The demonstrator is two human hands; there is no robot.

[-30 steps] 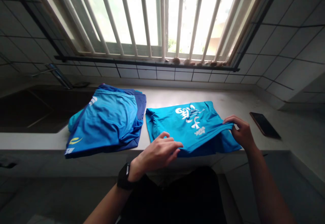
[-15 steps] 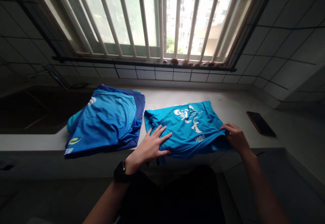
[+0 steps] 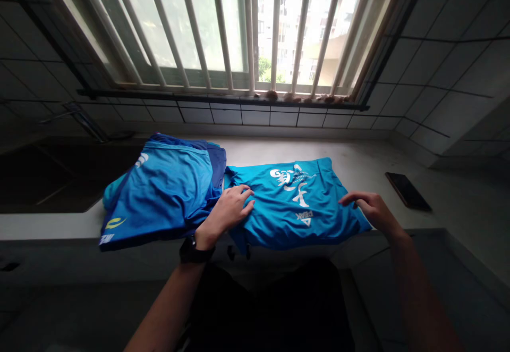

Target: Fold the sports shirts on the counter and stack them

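Note:
A turquoise-blue T-shirt (image 3: pixel 274 203) with white lettering lies folded into a rough rectangle on the counter, its near edge hanging a little over the front. My left hand (image 3: pixel 229 208), with a black watch on the wrist, rests on the shirt's left part, fingers slightly bent and apart. Over the right edge is my right hand (image 3: pixel 372 211), its index finger stretched out towards the cloth and no fabric visibly gripped. Whether that fingertip touches the shirt I cannot tell. Left of my left hand sits a pile of folded blue sports clothes (image 3: pixel 167 187).
A phone (image 3: pixel 407 191) lies on the pale counter (image 3: pixel 358 155) at the right. On the left are a dark sink (image 3: pixel 51 176) and a tap (image 3: pixel 85 120). Behind, a barred window (image 3: pixel 239 33) rises above the tiled wall.
My right hand has let go of the shirt's right edge, which now lies flatter and further out. My left hand has slid left, and its fingers are more bent.

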